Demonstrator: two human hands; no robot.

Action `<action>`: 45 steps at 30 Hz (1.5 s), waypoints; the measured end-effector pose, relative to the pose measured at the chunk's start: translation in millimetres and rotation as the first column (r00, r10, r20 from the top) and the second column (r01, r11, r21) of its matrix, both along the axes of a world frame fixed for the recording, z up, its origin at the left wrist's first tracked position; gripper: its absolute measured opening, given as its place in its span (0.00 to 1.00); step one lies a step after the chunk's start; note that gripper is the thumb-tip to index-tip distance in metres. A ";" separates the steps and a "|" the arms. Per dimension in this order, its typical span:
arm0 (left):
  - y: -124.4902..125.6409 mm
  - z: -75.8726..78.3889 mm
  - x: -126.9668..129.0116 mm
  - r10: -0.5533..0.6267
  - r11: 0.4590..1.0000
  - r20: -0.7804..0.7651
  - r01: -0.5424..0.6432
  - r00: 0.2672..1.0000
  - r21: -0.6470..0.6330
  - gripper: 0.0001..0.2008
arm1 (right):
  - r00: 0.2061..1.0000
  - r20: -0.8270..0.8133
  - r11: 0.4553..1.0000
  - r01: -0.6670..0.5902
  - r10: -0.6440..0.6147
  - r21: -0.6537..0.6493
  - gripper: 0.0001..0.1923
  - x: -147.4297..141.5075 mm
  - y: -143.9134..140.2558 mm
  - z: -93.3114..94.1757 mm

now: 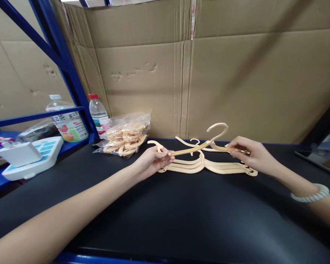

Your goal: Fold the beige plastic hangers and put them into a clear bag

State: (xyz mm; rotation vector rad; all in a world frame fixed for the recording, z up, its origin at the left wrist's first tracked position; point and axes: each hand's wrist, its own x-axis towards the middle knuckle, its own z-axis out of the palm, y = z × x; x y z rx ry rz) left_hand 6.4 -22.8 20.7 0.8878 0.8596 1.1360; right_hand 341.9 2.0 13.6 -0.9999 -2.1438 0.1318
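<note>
A cream plastic clothes hanger (194,148) is held up between my two hands, its hook pointing upward. My left hand (155,159) pinches its left end, fingers closed. Around its right end the fingers of my right hand (250,152) are closed too. Just below and behind it, several matching hangers (187,168) lie nested together on the black table (165,212). Farther back another hanger (183,142) lies on the table, partly covered from view by the held one.
Bagged hangers (128,135) are piled at the back left, beside a red-capped bottle (98,113). A blue metal frame (68,84) edges the left side, with a white power strip (48,156) and a large bottle (68,123) beyond. Cardboard (143,73) walls the back. A dark flat device (319,163) lies right.
</note>
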 end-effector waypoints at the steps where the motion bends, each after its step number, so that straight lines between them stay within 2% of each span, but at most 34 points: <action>1: -0.6 0.7 0.3 -0.001 1.000 0.000 0.001 1.000 -0.008 0.12 | 1.000 -0.001 1.000 0.002 -0.002 -0.002 0.08 0.0 -0.1 0.2; 7: -0.2 -1.6 1.6 0.018 1.000 -0.022 -0.018 1.000 0.014 0.13 | 1.000 0.014 1.000 0.008 -0.008 -0.001 0.08 0.3 -0.5 0.4; 14: 1.1 -7.5 4.0 0.175 0.982 -0.054 -0.171 0.983 0.078 0.14 | 0.997 0.077 1.000 -0.007 0.005 0.020 0.06 -3.8 -5.5 2.2; 19: -0.2 -8.7 4.8 0.251 0.961 -0.044 -0.243 0.967 0.128 0.12 | 0.996 0.078 0.998 -0.029 0.033 -0.050 0.08 -8.5 -11.7 4.3; 26: -3.5 -6.3 9.9 0.299 0.952 0.067 -0.302 0.952 0.043 0.11 | 0.998 0.063 0.989 -0.022 0.032 -0.147 0.10 -9.1 -19.5 11.0; 31: -19.2 0.7 19.5 0.279 0.960 0.114 -0.278 0.954 -0.027 0.09 | 0.997 0.074 0.997 -0.023 0.028 -0.071 0.08 -8.4 -22.6 17.5; 34: -40.7 -0.6 29.8 0.261 0.964 0.055 -0.257 0.964 -0.070 0.06 | 0.998 0.066 1.000 -0.019 0.020 -0.018 0.07 -8.5 -23.7 21.8; 36: -56.9 -5.3 35.9 0.125 0.991 -0.073 -0.128 0.989 -0.035 0.07 | 0.997 0.069 0.999 -0.037 0.038 -0.019 0.06 -8.4 -23.9 23.7; 38: -70.3 -10.5 39.3 -0.060 0.988 -0.287 0.098 0.956 0.119 0.11 | 0.994 0.080 0.995 -0.074 0.080 -0.065 0.06 -8.0 -23.5 24.2; 39: -75.1 -12.3 39.7 -0.110 0.938 -0.427 0.235 0.898 0.254 0.12 | 0.990 0.092 0.990 -0.097 0.106 -0.103 0.06 -7.8 -23.2 24.0; 40: -78.6 -13.3 39.4 -0.100 0.831 -0.575 0.386 0.812 0.401 0.11 | 0.985 0.110 0.983 -0.116 0.133 -0.144 0.07 -7.6 -22.8 23.4; 41: -81.0 -13.5 38.7 -0.050 0.675 -0.699 0.540 0.714 0.503 0.11 | 0.979 0.131 0.974 -0.130 0.156 -0.186 0.07 -7.5 -22.4 22.6; 42: -82.4 -13.1 37.8 0.035 0.508 -0.782 0.663 0.623 0.550 0.11 | 0.972 0.157 0.964 -0.138 0.176 -0.226 0.07 -7.4 -22.0 21.7; 43: -83.1 -12.1 36.8 0.121 0.371 -0.828 0.749 0.547 0.549 0.11 | 0.965 0.185 0.956 -0.136 0.188 -0.259 0.07 -7.3 -21.6 20.7; 44: -83.4 -11.1 36.1 0.189 0.285 -0.852 0.803 0.489 0.524 0.12 | 0.958 0.215 0.951 -0.127 0.192 -0.283 0.06 -7.3 -21.3 19.7; 45: -83.5 -10.2 35.5 0.241 0.251 -0.862 0.829 0.446 0.499 0.12 | 0.950 0.246 0.947 -0.112 0.191 -0.301 0.05 -7.2 -21.0 18.8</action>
